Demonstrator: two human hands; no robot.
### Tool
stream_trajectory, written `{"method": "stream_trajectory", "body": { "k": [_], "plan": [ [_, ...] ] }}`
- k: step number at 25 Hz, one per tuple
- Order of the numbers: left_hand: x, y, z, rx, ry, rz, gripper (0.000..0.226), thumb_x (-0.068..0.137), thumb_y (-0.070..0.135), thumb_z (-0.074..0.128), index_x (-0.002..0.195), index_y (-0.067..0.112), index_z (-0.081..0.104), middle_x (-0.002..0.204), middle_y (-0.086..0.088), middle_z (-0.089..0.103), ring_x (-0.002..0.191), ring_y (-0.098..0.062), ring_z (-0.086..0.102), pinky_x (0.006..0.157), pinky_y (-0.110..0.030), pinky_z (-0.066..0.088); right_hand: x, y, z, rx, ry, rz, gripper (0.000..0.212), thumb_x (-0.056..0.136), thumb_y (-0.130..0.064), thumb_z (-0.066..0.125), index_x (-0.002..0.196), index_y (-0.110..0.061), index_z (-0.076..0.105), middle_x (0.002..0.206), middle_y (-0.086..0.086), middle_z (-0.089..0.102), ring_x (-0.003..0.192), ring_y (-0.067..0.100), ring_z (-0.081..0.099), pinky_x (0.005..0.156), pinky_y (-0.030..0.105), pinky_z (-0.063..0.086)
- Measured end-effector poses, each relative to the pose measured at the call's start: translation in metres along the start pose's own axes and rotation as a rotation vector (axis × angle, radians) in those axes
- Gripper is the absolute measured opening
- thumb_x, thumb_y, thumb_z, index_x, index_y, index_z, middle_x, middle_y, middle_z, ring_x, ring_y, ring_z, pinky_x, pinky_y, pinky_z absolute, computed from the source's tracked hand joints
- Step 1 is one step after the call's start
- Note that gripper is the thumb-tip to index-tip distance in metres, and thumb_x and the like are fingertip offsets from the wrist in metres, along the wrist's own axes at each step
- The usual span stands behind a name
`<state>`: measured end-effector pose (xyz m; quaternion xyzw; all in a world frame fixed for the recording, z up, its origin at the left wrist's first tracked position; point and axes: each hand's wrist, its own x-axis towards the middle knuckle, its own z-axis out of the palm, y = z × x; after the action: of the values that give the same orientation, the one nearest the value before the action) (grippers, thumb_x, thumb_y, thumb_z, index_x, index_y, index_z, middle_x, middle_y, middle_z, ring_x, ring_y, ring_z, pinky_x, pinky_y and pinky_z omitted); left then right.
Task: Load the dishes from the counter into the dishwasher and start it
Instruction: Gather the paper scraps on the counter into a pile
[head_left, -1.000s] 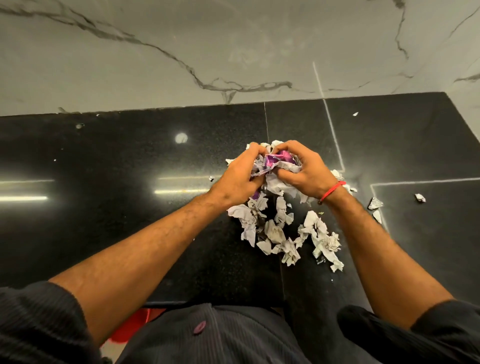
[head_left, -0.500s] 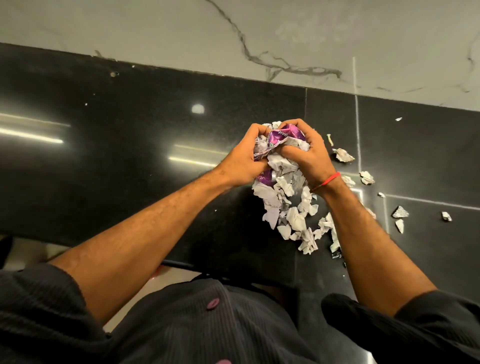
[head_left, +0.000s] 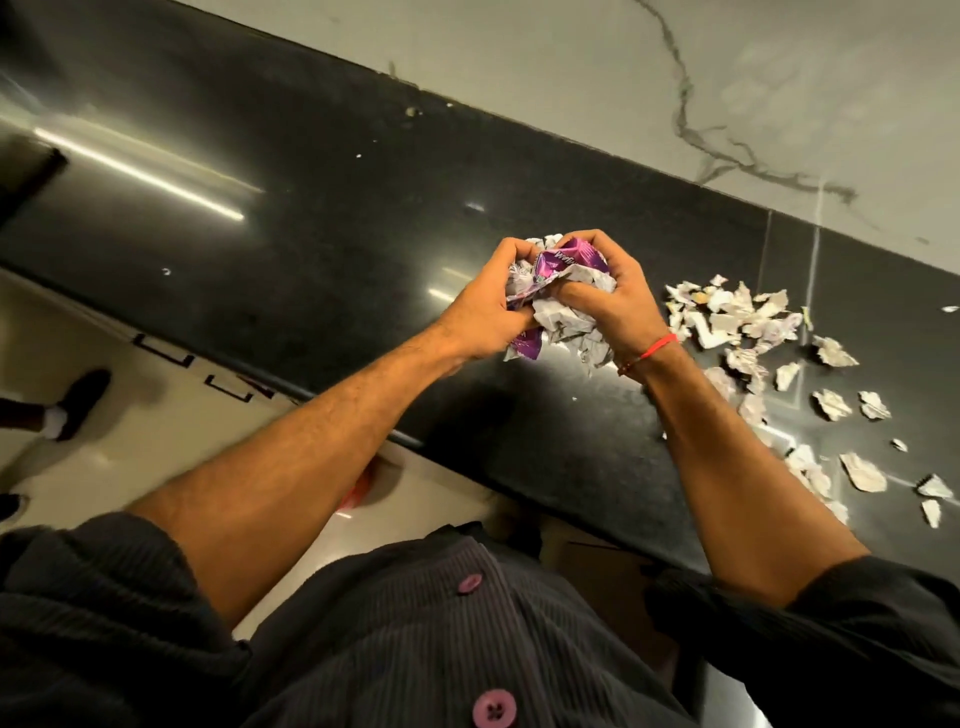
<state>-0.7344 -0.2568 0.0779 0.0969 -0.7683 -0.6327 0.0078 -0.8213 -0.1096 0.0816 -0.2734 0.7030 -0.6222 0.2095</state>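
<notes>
Both my hands hold one wad of torn paper scraps with a purple wrapper in it, lifted above the black counter. My left hand grips the wad's left side, fingers curled over its top. My right hand, with a red thread at the wrist, clutches the right side. More white paper scraps lie scattered on the counter to the right of my hands. No dishes or dishwasher show in this view.
A white marble wall backs the counter. The counter's front edge runs diagonally, with pale floor below left. Another person's dark shoe stands on the floor at far left. A red object shows below the edge.
My hands lifted the wad off the counter and carried it left, leaving loose scraps behind on the right. The view swung left and tilted, bringing the floor and counter edge into sight.
</notes>
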Motion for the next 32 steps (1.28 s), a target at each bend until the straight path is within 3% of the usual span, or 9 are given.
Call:
{"method": "stream_trajectory", "body": {
  "k": [4,11,17,22,27,32],
  "plan": [
    [-0.039,-0.017,-0.055,-0.029,0.061,-0.009,0.051,0.087,0.0,0.073,0.128,0.015,0.046,0.107,0.006,0.066,0.094,0.004,0.067,0.08,-0.013,0.053,0.008,-0.006,0.068,-0.003,-0.051,0.0,0.033,0.078,-0.004,0.068,0.109,-0.012,0.06,0.098,0.007,0.068,0.09,0.023,0.068,0.083,0.04,0.058],
    [-0.107,-0.05,-0.144,-0.052,0.14,0.013,0.048,0.086,-0.002,0.073,0.124,0.013,0.047,0.1,0.004,0.065,0.084,0.005,0.064,0.077,-0.015,0.053,0.009,-0.016,0.182,0.028,-0.104,-0.015,0.032,0.077,-0.002,0.07,0.107,-0.008,0.061,0.097,0.009,0.068,0.088,0.024,0.067,0.081,0.043,0.057],
    [-0.158,-0.069,-0.203,-0.023,0.23,0.016,0.047,0.087,0.004,0.074,0.124,0.013,0.048,0.102,0.0,0.065,0.088,-0.006,0.063,0.083,-0.03,0.058,0.011,-0.032,0.258,0.042,-0.212,-0.037,0.031,0.078,-0.001,0.069,0.107,-0.009,0.061,0.097,0.008,0.068,0.088,0.022,0.066,0.08,0.041,0.057],
    [-0.202,-0.087,-0.23,-0.056,0.349,-0.042,0.046,0.087,-0.011,0.067,0.125,-0.002,0.043,0.094,-0.01,0.059,0.069,-0.001,0.056,0.06,-0.018,0.051,0.01,-0.027,0.313,0.046,-0.356,-0.022,0.031,0.08,0.01,0.065,0.108,-0.003,0.059,0.094,0.008,0.066,0.084,0.019,0.064,0.075,0.035,0.055],
    [-0.241,-0.106,-0.246,-0.116,0.494,-0.16,0.045,0.087,-0.008,0.07,0.121,0.011,0.046,0.09,0.001,0.06,0.067,0.003,0.057,0.058,-0.018,0.049,0.012,-0.013,0.361,0.086,-0.5,-0.032,0.032,0.075,0.002,0.068,0.102,-0.013,0.061,0.091,0.003,0.065,0.082,0.015,0.061,0.076,0.033,0.052],
    [-0.275,-0.131,-0.257,-0.201,0.517,-0.253,0.042,0.086,-0.002,0.074,0.113,0.021,0.05,0.092,0.006,0.067,0.071,0.001,0.063,0.058,-0.016,0.049,-0.007,0.01,0.4,0.091,-0.533,0.022,0.037,0.072,-0.001,0.068,0.108,-0.002,0.058,0.089,0.004,0.063,0.079,0.008,0.059,0.075,0.024,0.05]
  ]
}}
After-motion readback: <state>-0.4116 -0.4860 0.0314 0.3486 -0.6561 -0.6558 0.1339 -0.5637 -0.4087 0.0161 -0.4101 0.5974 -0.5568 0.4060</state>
